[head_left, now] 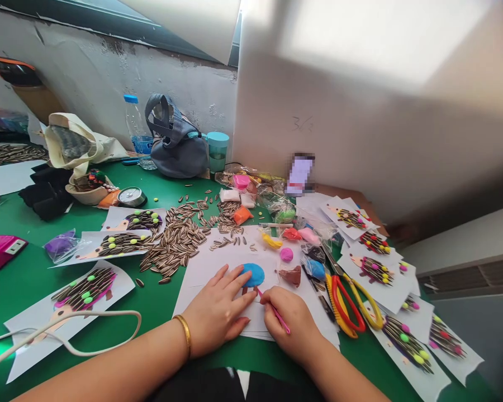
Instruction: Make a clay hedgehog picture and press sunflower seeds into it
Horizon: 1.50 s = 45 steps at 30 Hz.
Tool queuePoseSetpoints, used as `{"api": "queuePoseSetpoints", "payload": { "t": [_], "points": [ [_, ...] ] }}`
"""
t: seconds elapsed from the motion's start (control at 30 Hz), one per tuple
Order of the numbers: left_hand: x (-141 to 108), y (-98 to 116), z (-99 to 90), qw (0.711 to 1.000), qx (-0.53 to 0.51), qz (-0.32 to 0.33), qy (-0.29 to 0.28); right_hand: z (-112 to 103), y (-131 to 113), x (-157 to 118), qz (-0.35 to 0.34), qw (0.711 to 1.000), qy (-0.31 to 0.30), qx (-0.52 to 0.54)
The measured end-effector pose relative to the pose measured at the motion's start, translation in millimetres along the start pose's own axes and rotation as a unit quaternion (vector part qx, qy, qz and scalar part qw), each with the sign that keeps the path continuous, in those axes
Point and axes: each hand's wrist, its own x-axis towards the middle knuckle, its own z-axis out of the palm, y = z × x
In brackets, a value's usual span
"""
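My left hand (220, 307) lies spread on the white paper (218, 257), its fingertips at the left edge of a flat blue clay oval (254, 274). Two short brown clay pieces show below the oval. A thin pink tool (281, 319) is held in my right hand (291, 318), with its tip close to the brown piece under the oval. On the same paper, to the right, are a pink clay ball (286, 254), a lump of brown clay (291, 276) and yellow clay (271, 240).
Sunflower seeds (176, 237) are heaped at the left of the paper. Finished hedgehog cards (371, 269) lie on both sides. Scissors with red and yellow handles (347, 307) rest at the right. A bottle (140, 137), grey bag (178, 145) and phone (300, 175) stand behind.
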Motion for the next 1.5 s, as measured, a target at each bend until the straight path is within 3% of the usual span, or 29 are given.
{"api": "queuePoseSetpoints", "payload": {
  "t": [0.3,0.53,1.5],
  "points": [
    [2.2,0.7,1.0,1.0,0.004,-0.014,-0.01,2.9,1.5,-0.1,0.003,1.0,-0.01,0.0],
    [3.7,1.5,-1.6,1.0,0.007,-0.022,-0.02,-4.2,-1.6,2.7,0.001,0.998,0.048,-0.039],
    [8.0,-1.8,-1.6,0.998,0.023,-0.028,-0.046,0.4,2.2,1.7,0.008,0.998,0.023,-0.052]
  ]
}}
